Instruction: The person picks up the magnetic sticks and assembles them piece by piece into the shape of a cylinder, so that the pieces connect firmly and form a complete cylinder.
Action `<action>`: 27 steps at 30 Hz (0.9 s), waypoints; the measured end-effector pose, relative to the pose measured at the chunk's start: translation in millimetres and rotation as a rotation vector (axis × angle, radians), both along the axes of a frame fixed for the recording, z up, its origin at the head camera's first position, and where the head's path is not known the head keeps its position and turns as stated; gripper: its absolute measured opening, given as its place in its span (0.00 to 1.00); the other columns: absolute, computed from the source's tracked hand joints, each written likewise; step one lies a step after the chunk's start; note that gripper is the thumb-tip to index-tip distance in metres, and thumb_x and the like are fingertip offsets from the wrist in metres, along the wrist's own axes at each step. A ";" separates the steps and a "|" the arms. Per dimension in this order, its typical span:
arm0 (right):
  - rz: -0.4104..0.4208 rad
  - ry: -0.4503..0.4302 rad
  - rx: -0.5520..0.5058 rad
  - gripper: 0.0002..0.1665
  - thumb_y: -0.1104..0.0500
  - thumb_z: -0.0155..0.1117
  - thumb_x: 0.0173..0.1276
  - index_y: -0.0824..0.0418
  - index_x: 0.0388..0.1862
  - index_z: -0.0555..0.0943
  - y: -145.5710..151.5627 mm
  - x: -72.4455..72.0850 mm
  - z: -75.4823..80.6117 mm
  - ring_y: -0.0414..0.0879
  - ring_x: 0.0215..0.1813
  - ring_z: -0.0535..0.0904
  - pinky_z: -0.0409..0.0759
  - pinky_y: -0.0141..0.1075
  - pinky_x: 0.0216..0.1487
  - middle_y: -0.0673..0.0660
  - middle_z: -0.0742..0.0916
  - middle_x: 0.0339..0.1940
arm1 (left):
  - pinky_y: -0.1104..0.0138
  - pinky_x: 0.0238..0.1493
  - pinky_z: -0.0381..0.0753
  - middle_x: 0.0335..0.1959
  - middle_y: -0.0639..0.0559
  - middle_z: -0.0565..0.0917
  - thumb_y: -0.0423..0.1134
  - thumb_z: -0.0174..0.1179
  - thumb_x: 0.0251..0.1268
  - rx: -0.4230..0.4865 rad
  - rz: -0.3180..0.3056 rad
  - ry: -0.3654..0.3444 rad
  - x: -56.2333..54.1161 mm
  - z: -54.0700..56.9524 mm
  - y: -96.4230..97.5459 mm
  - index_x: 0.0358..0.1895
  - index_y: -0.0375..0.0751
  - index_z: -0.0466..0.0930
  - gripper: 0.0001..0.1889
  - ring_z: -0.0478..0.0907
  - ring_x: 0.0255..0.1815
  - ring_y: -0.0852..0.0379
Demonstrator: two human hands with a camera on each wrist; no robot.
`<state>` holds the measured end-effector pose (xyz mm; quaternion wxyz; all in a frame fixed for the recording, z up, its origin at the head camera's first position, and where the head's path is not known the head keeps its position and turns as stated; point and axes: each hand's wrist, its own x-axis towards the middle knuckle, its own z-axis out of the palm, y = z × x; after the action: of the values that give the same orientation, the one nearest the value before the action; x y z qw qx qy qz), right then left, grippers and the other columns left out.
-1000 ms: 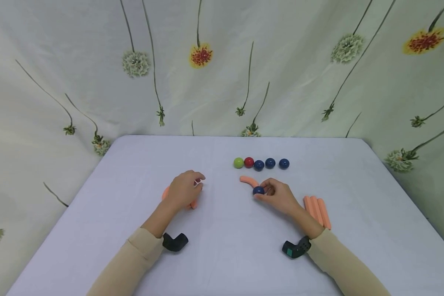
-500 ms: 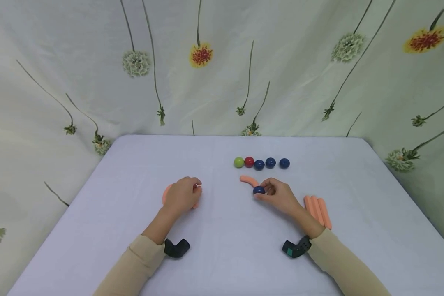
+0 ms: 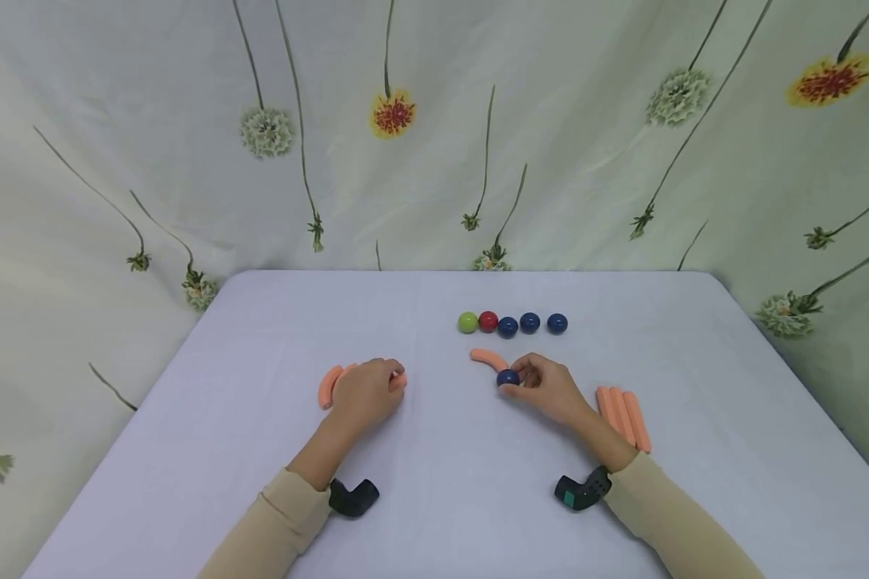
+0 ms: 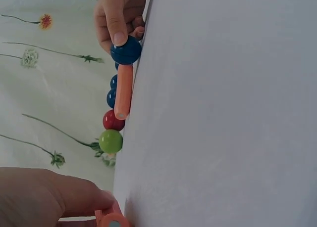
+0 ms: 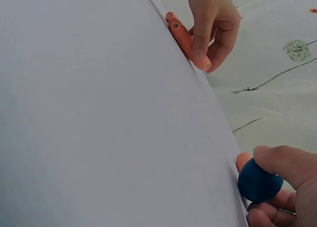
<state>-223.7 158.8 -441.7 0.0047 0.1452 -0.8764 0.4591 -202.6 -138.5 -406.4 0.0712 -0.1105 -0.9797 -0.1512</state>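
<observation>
At the back, a pale cloth backdrop [image 3: 188, 72] printed with flowers on long stems. In front, a broad table [image 3: 449, 490] with a smooth whitish top. Over its near part, two beige cloth sleeves [image 3: 278, 519], and past the cuffs a left hand [image 3: 368, 396] and a right hand [image 3: 550, 392], well apart. At the wrists, black angular devices [image 3: 355, 498].

Just beyond the right forearm, three straight orange sticks [image 3: 623, 419], side by side and touching, long axes running away from the near edge. Just left of the left hand, a curved orange piece [image 3: 329, 388] and another orange piece [image 3: 345, 372], mostly hidden behind the knuckles.

Pinched between left thumb and fingers, a smooth orange stick [image 5: 203, 64] with a round grey disc in its end, pointing roughly rightward; cannot tell if clear of the table or resting on it. Between the two hands but much nearer the right, a curved orange stick [image 3: 488, 357]: far and left of the right fingertips, long axis slanting from the ball out to the far left, free end toward the left hand's side.

Pinched between right thumb and fingers, at the near end of that stick and seemingly touching, a glossy dark-blue ball [image 3: 508, 379]. Farther back, in an uneven row, a green ball [image 3: 467, 322], a red ball [image 3: 488, 322] and three more dark-blue balls [image 3: 529, 323]
</observation>
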 end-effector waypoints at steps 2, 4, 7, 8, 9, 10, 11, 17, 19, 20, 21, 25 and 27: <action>0.002 -0.001 -0.005 0.20 0.55 0.75 0.59 0.64 0.44 0.80 -0.3 0.5 -0.1 0.45 0.32 0.74 0.72 0.33 0.32 0.52 0.82 0.32 | 0.64 0.32 0.75 0.37 0.48 0.84 0.39 0.60 0.67 0.033 -0.010 0.020 -1.1 -2.4 -1.2 0.48 0.39 0.85 0.12 0.79 0.33 0.53; 0.002 -0.003 -0.010 0.20 0.55 0.75 0.59 0.64 0.44 0.80 -0.6 0.5 -0.4 0.45 0.32 0.74 0.72 0.33 0.32 0.52 0.82 0.32 | 0.63 0.34 0.76 0.37 0.47 0.84 0.38 0.59 0.68 0.079 -0.029 0.042 -1.9 -4.1 -2.1 0.50 0.37 0.84 0.12 0.79 0.34 0.53; 0.002 -0.004 -0.009 0.20 0.55 0.75 0.59 0.64 0.44 0.80 -0.8 0.6 -0.5 0.45 0.32 0.74 0.72 0.33 0.32 0.52 0.82 0.32 | 0.62 0.36 0.77 0.37 0.46 0.83 0.38 0.58 0.70 0.151 -0.053 0.039 -1.9 -5.5 -3.1 0.50 0.36 0.84 0.13 0.79 0.35 0.52; 0.000 -0.004 -0.008 0.20 0.55 0.75 0.59 0.64 0.44 0.80 -0.9 0.6 -0.5 0.45 0.32 0.74 0.72 0.33 0.32 0.52 0.82 0.32 | 0.61 0.37 0.78 0.37 0.47 0.83 0.39 0.58 0.70 0.182 -0.056 0.024 -1.6 -5.4 -3.2 0.50 0.36 0.84 0.13 0.79 0.35 0.53; -0.001 -0.004 -0.005 0.20 0.54 0.75 0.59 0.64 0.44 0.80 -0.9 0.7 -0.5 0.45 0.32 0.74 0.72 0.33 0.32 0.52 0.82 0.32 | 0.61 0.37 0.78 0.37 0.48 0.82 0.39 0.57 0.71 0.213 -0.057 0.005 -1.3 -5.1 -3.1 0.50 0.37 0.84 0.13 0.79 0.35 0.54; -0.003 -0.004 -0.004 0.20 0.54 0.75 0.59 0.64 0.44 0.80 -0.9 0.8 -0.5 0.45 0.32 0.74 0.72 0.33 0.33 0.52 0.82 0.32 | 0.62 0.37 0.77 0.36 0.49 0.82 0.40 0.57 0.71 0.245 -0.052 -0.019 -0.8 -4.4 -3.0 0.50 0.37 0.84 0.13 0.78 0.35 0.55; -0.005 -0.003 -0.003 0.20 0.54 0.75 0.59 0.64 0.44 0.80 -1.0 1.1 -0.5 0.45 0.32 0.74 0.72 0.33 0.33 0.52 0.82 0.32 | 0.62 0.37 0.77 0.36 0.51 0.82 0.41 0.57 0.71 0.275 -0.048 -0.043 -0.6 -4.3 -2.9 0.50 0.39 0.84 0.13 0.78 0.35 0.56; -0.011 -0.010 -0.005 0.19 0.55 0.75 0.59 0.64 0.44 0.80 -0.1 3.3 -3.4 0.45 0.32 0.74 0.72 0.33 0.33 0.52 0.82 0.32 | 0.62 0.41 0.77 0.39 0.57 0.83 0.42 0.60 0.69 0.439 -0.002 -0.214 1.6 -4.1 0.6 0.48 0.44 0.82 0.10 0.79 0.39 0.60; -0.010 -0.009 0.000 0.19 0.55 0.75 0.59 0.64 0.44 0.81 -0.4 3.3 -4.4 0.44 0.32 0.74 0.73 0.33 0.33 0.52 0.82 0.32 | 0.62 0.41 0.77 0.39 0.57 0.83 0.42 0.61 0.68 0.487 0.005 -0.269 2.6 -4.0 1.4 0.46 0.44 0.80 0.08 0.79 0.39 0.60; -0.010 -0.008 0.003 0.19 0.55 0.75 0.59 0.63 0.44 0.81 -0.9 3.2 -4.6 0.44 0.32 0.74 0.73 0.33 0.33 0.52 0.82 0.32 | 0.62 0.41 0.76 0.39 0.56 0.83 0.41 0.61 0.68 0.512 0.005 -0.291 2.9 -3.9 1.8 0.45 0.44 0.80 0.08 0.79 0.39 0.60; -0.010 -0.003 0.006 0.19 0.55 0.75 0.59 0.63 0.44 0.81 -1.2 2.9 -4.5 0.44 0.32 0.74 0.73 0.33 0.33 0.52 0.82 0.32 | 0.62 0.41 0.76 0.39 0.56 0.83 0.41 0.61 0.67 0.532 0.002 -0.306 2.9 -3.7 2.1 0.44 0.44 0.79 0.08 0.79 0.39 0.60; -0.019 0.020 0.010 0.19 0.55 0.75 0.58 0.64 0.44 0.81 -1.7 2.0 -2.8 0.44 0.32 0.74 0.73 0.33 0.33 0.52 0.82 0.32 | 0.63 0.42 0.76 0.39 0.54 0.82 0.40 0.62 0.65 0.602 -0.031 -0.336 1.1 -3.7 3.4 0.44 0.42 0.78 0.09 0.79 0.41 0.58; -0.021 0.023 0.011 0.19 0.55 0.75 0.59 0.64 0.44 0.81 -1.0 1.9 -2.1 0.44 0.32 0.74 0.73 0.33 0.33 0.52 0.82 0.31 | 0.64 0.42 0.75 0.39 0.52 0.83 0.40 0.63 0.64 0.628 -0.039 -0.353 0.3 -4.2 4.5 0.46 0.41 0.79 0.10 0.78 0.41 0.57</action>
<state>-221.8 157.8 -443.8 0.0189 0.1413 -0.8803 0.4524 -202.3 -134.0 -410.6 -0.0713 -0.0740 -0.8805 -0.4627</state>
